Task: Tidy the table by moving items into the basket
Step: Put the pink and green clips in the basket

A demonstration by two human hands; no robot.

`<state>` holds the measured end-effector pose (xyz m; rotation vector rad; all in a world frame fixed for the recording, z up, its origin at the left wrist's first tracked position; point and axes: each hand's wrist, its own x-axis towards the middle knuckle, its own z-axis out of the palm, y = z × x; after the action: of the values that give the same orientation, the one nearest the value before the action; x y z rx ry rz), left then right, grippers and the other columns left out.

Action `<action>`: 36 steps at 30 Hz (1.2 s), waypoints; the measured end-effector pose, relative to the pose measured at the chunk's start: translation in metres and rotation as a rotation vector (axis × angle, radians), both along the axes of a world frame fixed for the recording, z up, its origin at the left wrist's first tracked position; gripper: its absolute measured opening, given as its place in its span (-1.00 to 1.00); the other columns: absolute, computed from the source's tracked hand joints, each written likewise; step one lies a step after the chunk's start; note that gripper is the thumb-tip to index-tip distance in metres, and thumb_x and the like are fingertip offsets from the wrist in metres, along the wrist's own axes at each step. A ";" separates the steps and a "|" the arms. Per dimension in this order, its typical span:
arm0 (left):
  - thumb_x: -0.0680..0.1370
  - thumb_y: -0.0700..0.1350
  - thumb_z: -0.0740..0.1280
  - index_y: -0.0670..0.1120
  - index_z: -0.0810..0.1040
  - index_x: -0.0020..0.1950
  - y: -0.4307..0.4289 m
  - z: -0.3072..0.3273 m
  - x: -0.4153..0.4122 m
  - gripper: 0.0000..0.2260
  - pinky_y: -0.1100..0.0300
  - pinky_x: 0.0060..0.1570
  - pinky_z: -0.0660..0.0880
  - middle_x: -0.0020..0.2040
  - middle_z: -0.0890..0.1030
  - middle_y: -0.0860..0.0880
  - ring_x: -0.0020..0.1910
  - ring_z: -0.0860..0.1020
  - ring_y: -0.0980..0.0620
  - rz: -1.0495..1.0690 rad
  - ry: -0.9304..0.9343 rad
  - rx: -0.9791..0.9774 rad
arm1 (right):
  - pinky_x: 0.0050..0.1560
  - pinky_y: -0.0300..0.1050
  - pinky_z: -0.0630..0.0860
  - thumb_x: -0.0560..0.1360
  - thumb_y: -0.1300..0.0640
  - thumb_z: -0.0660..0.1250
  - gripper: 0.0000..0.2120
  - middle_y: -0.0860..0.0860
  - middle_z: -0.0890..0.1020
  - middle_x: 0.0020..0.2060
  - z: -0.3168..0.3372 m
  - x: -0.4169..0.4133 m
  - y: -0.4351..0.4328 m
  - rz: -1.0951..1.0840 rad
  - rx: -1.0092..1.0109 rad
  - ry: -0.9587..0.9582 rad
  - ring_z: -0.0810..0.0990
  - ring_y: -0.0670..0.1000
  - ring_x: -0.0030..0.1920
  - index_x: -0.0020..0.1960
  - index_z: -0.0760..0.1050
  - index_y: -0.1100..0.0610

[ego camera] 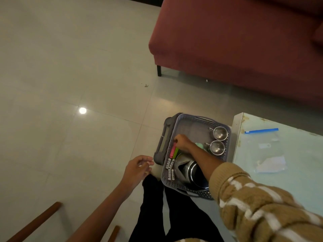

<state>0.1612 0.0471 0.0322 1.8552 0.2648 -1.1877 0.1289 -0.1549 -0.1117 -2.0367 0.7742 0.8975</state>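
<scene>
A grey perforated basket (187, 119) sits on the floor beside the pale glass table (297, 180). Inside it lie two steel cups (220, 133), a dark steel pot (192, 170), several small batteries (171, 168), and a pink and a green marker (173, 151) along the left wall. My right hand (182, 141) reaches into the basket and pinches the top end of the pink marker. My left hand (138, 169) hovers over the floor left of the basket, fingers loosely curled, holding nothing.
A clear zip bag with a blue seal (262, 131) lies on the table. A grey lid or case (163, 142) sits under the basket's left side. A red sofa (236, 41) stands behind. Wooden chair legs (35, 222) show at lower left.
</scene>
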 end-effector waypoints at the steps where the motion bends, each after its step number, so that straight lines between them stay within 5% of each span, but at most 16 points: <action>1: 0.57 -0.33 0.17 -0.22 0.52 -0.04 0.000 0.001 -0.001 -0.85 0.46 -0.47 0.41 -0.18 0.58 -0.09 -0.30 0.51 0.04 -0.014 -0.001 0.003 | 0.05 -0.03 0.46 0.47 0.38 0.18 -0.76 0.32 0.59 0.06 0.001 -0.002 -0.002 -0.006 0.014 -0.004 0.56 0.22 0.08 0.06 0.54 0.41; 5: 0.57 -0.31 0.19 -0.14 0.54 -0.10 -0.004 0.004 -0.002 -0.84 0.45 -0.46 0.40 -0.17 0.61 -0.06 -0.29 0.53 0.06 -0.060 -0.031 0.020 | -0.05 -0.06 0.41 0.48 0.38 0.17 -0.78 0.35 0.60 0.04 0.006 -0.008 -0.011 -0.070 0.052 -0.009 0.55 0.12 -0.03 0.01 0.54 0.44; 9: 0.56 -0.29 0.20 -0.08 0.54 -0.12 -0.010 0.007 -0.002 -0.82 0.37 -0.39 0.43 -0.13 0.63 -0.07 -0.26 0.56 0.05 -0.107 -0.073 0.016 | 0.10 0.06 0.48 0.45 0.36 0.23 -0.79 0.34 0.61 0.04 0.026 -0.009 -0.019 -0.219 0.043 -0.123 0.57 0.26 0.08 0.02 0.55 0.44; 14: 0.57 -0.27 0.19 -0.10 0.53 -0.08 -0.024 0.019 -0.008 -0.84 0.25 -0.28 0.39 -0.14 0.62 -0.04 -0.25 0.55 0.04 -0.149 -0.084 -0.010 | -0.31 -0.26 0.44 0.51 0.35 0.20 -0.78 0.34 0.59 0.05 0.090 -0.019 -0.015 -0.535 0.205 -0.288 0.51 -0.04 -0.32 0.11 0.50 0.38; 20: 0.58 -0.25 0.19 -0.16 0.53 0.03 -0.034 0.038 -0.030 -0.86 0.26 -0.26 0.39 -0.14 0.61 -0.01 -0.24 0.54 0.05 -0.164 -0.125 -0.024 | -0.34 -0.33 0.51 0.53 0.35 0.18 -0.80 0.09 0.60 -0.24 0.159 -0.067 0.016 -0.765 0.433 -0.483 0.56 -0.08 -0.34 0.10 0.50 0.38; 25: 0.58 -0.28 0.16 -0.16 0.51 0.03 -0.035 0.059 -0.063 -0.85 0.27 -0.29 0.34 -0.15 0.60 -0.03 -0.27 0.52 0.07 -0.256 -0.164 -0.054 | -0.42 -0.31 0.48 0.54 0.31 0.19 -0.83 0.06 0.59 -0.35 0.180 -0.117 0.030 -0.863 0.458 -0.526 0.53 -0.16 -0.52 0.03 0.54 0.29; 31: 0.55 -0.32 0.21 -0.23 0.54 0.02 -0.024 0.069 -0.115 -0.86 0.47 -0.49 0.42 -0.14 0.56 -0.13 -0.36 0.54 0.13 -0.292 -0.246 -0.127 | -0.44 -0.30 0.46 0.52 0.34 0.17 -0.78 0.07 0.58 -0.36 0.195 -0.173 0.042 -0.904 0.369 -0.559 0.52 -0.11 -0.49 -0.21 0.52 0.14; 36: 0.57 -0.29 0.22 -0.14 0.53 -0.10 0.002 0.065 -0.175 -0.87 0.35 -0.40 0.46 -0.14 0.58 -0.13 -0.50 0.56 0.26 -0.321 -0.217 -0.186 | -0.35 -0.23 0.47 0.53 0.32 0.16 -0.84 0.06 0.59 -0.36 0.210 -0.254 0.070 -0.906 0.370 -0.568 0.53 -0.04 -0.41 -0.08 0.53 0.23</action>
<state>-0.0141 0.0490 0.0971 1.8857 -0.2663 -1.1638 -0.1249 -0.0848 0.0979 -1.2749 0.9696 -0.0645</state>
